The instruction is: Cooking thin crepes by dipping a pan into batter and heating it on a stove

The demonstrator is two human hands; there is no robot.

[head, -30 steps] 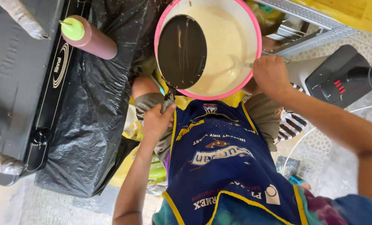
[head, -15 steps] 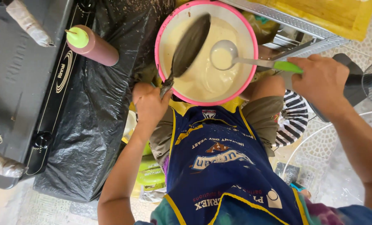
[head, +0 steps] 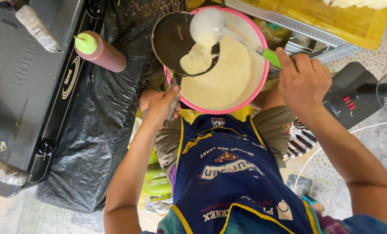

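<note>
Pan (head: 176, 39), small and dark, sits tilted over pink-rimmed batter bowl (head: 258, 93), some pale batter pooled inside. Left hand (head: 161, 106) clamped on pan handle. Right hand (head: 304, 80) closed around green-handled ladle (head: 208, 26), pouring batter into pan. Squeeze bottle (head: 100, 52) lies nearby on black plastic sheet (head: 93, 130).

Bright, even daylight fills the scene. Soft glare sits on the black plastic sheet (head: 93, 130), shadows are faint, and the edges bend slightly, perhaps from a wide lens. Focus is sharp.
</note>
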